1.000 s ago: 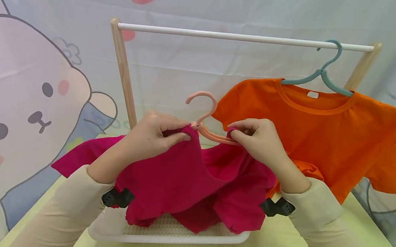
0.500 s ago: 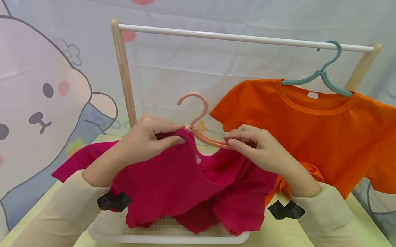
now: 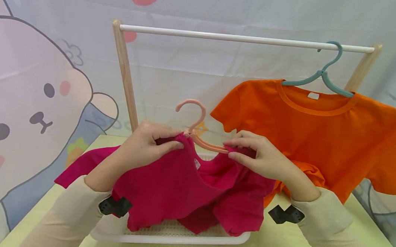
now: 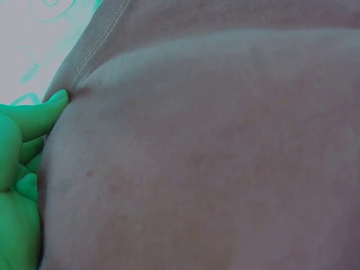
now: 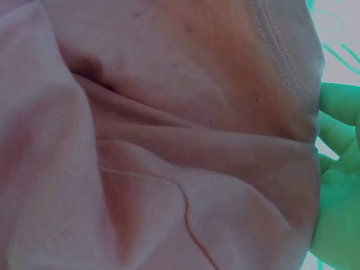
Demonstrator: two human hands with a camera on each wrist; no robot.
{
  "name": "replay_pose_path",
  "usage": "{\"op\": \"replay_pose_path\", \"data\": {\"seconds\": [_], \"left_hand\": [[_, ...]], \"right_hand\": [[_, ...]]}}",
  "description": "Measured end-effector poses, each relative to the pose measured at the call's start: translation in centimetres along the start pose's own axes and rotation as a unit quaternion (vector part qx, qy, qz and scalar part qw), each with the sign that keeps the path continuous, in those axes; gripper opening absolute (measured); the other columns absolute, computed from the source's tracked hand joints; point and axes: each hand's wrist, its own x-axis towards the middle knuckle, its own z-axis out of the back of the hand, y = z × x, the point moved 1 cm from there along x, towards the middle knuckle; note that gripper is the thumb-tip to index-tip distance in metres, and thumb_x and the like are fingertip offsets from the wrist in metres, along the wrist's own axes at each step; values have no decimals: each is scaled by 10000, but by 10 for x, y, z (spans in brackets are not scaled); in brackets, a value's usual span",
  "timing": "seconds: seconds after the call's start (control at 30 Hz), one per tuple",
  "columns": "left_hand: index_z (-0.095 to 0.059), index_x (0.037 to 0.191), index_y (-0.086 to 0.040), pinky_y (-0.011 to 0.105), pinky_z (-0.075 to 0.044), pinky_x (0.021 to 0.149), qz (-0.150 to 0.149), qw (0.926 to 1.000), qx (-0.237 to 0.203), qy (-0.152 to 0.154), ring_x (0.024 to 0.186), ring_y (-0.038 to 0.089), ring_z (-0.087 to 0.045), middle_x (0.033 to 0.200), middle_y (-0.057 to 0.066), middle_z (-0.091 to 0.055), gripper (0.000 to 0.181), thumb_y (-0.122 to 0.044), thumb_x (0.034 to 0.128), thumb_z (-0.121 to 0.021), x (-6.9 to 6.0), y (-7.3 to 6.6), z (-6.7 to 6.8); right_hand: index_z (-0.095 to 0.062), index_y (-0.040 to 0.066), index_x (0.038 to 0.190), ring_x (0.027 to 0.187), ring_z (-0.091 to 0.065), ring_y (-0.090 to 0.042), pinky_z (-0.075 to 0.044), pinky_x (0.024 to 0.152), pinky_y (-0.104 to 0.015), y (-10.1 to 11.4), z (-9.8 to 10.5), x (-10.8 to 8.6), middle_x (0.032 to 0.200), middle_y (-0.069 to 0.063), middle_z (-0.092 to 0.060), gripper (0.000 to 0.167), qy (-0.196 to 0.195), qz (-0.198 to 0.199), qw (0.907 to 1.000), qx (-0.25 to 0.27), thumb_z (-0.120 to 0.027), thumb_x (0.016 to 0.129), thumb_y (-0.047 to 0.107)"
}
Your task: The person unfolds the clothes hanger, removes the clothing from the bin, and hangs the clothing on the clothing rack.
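Note:
A magenta T-shirt [image 3: 174,189] is spread between both hands, its lower part above a white basket [image 3: 171,240]. My left hand [image 3: 143,145] pinches its left neckline edge between thumb and fingers, close to the neck of a pink hanger [image 3: 208,145]. The hanger's hook stands up; its left arm is hidden by the shirt and hand. At the right neckline edge, my right hand [image 3: 265,155] pinches the cloth where the hanger's right arm goes under it. Both wrist views show mostly shirt fabric [image 4: 197,157], with the right fingers [image 5: 340,104] at its edge.
Behind stands a clothes rack with a white rail [image 3: 222,36] and wooden posts [image 3: 125,71]. An orange T-shirt [image 3: 318,144] hangs at its right on a teal hanger [image 3: 304,83]. The basket sits on a pale yellow table [image 3: 269,243]. A printed cloth forms the backdrop.
The pink hanger's hook has shifted left and down. Both hands have lowered slightly, still pinching the T-shirt. The right neckline edge now lies over the hanger's right arm.

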Motion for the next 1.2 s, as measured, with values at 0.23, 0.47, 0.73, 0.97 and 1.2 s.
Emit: {"op": "replay_pose_path", "data": {"seconds": [0.23,0.47,0.73,0.97,1.2], "left_hand": [[-698,1127,31,243,-568,684,-78,9998,172,-64,785,127,-676,979,108,-731,319,21,810,-735,-2,0,-4],[-688,1163,4,240,-566,702,234,9993,286,68,792,123,-670,989,89,-729,343,-18,824,-737,-2,0,-6],[-683,1182,-18,229,-550,692,566,9969,478,250,788,118,-638,1012,74,-722,334,-41,851,-716,-2,2,3],[-711,1121,-31,227,-551,684,751,9942,755,175,762,120,-641,958,61,-723,259,-54,862,-707,-9,3,18],[-727,1093,-66,199,-504,629,899,9914,952,58,714,105,-592,918,20,-713,227,-80,867,-709,-19,5,34]], "right_hand": [[-711,32,1093,779,-501,-91,-442,632,-215,-6,-8,-1,897,32,-589,265,-181,123,9993,-300,-719,830,2],[-710,55,952,830,-487,-102,-436,683,-240,-10,-17,-2,892,21,-581,148,-639,463,9902,-1149,-741,811,21],[-636,77,911,611,-455,-69,-417,562,-237,-7,-19,-3,722,49,-579,92,-777,-14,9791,-1880,-711,863,102],[-647,84,910,569,-412,-51,-369,526,-231,-4,-13,-3,662,74,-545,117,-1138,-141,9705,-2123,-737,843,117],[-642,71,896,569,-409,-62,-364,530,-238,-1,-3,-4,645,63,-536,153,-1342,-234,9638,-2290,-765,810,102]]}}
